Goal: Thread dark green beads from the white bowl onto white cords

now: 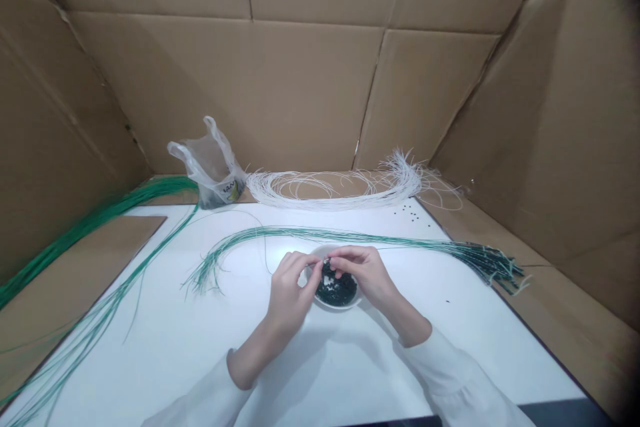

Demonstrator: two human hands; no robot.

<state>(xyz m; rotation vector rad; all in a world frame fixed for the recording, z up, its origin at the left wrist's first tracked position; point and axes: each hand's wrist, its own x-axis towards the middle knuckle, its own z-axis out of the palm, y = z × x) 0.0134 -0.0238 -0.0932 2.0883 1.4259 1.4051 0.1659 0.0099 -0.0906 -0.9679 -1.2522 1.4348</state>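
My left hand (294, 283) is closed in a pinch, thumb against forefinger, over the left rim of a small white bowl (345, 307). A thin pale green cord (265, 240) curves across the table to this hand and appears to be held in it. Facing it, my right hand (364, 271) pinches above the bowl, its fingertips almost touching the left ones. What lies between the right fingertips is too small to make out. Small dark green beads (336, 290) fill much of the bowl, and a white patch of its bottom shows among them.
Behind the bowl lies a bundle of green cords (320, 235), its right end strung with dark beads. Loose green cords (113, 287) trail at left. A white cord coil (330, 202) and a plastic bag (215, 177) stand at the back. Cardboard walls (310, 93) enclose the white table (165, 347).
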